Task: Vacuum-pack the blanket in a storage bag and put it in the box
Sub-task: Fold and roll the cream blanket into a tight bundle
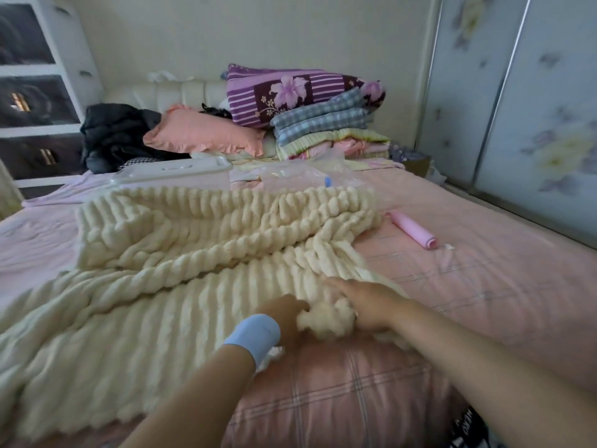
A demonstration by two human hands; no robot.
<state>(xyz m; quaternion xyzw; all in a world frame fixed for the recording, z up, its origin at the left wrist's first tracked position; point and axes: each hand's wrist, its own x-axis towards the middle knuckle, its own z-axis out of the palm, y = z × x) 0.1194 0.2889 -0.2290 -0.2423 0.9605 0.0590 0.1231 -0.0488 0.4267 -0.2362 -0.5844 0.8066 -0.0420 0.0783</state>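
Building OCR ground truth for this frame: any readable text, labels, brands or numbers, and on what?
None legible.
Black-and-white fabric at the bottom edge: pale marks that may be letters, too blurred to read.
Cream blanket, clear bag, pink cylinder, white plastic lid: no print visible.

One wide-angle view, worn on the head, looks forward and down from the near edge of the bed [484,302]. It faces along the mattress toward the headboard [181,92] and the wall behind it. The forearms enter from the bottom edge, and the left hand [284,315] and right hand [368,307] sit close below the lens, on the blanket [193,253]. Wardrobe doors [533,108] run up the right edge and a shelf [38,70] up the left, both bent by the lens.
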